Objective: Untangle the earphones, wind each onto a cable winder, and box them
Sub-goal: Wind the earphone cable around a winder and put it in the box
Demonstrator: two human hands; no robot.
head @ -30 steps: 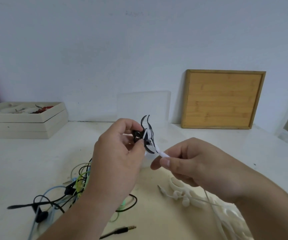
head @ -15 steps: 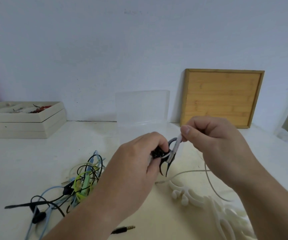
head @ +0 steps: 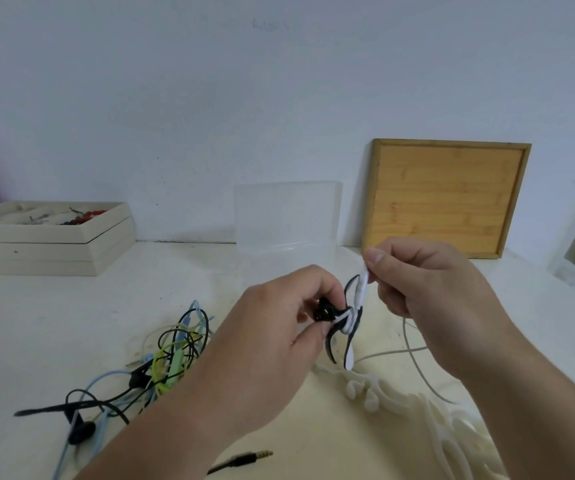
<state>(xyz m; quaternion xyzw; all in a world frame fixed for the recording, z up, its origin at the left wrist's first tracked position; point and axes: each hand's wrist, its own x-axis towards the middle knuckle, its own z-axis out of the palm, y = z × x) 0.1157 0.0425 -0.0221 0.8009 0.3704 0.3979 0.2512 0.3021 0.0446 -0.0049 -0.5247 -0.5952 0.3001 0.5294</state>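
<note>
pinches black cable winder point(head: 326, 313) in left hand point(head: 272, 351); grips white earphone cable point(head: 361, 289) in right hand point(head: 428, 296), just beside and above left, with tangled earphones point(head: 175, 351) lying on table point(head: 37, 323) left of left hand.

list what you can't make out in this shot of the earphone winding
Head view only:
- black winder: centre covered by fingers of left hand.
- white cable: far end hidden behind right hand.
- pile of white winders: cut off by bottom edge.
- tray: contents too small.
</note>
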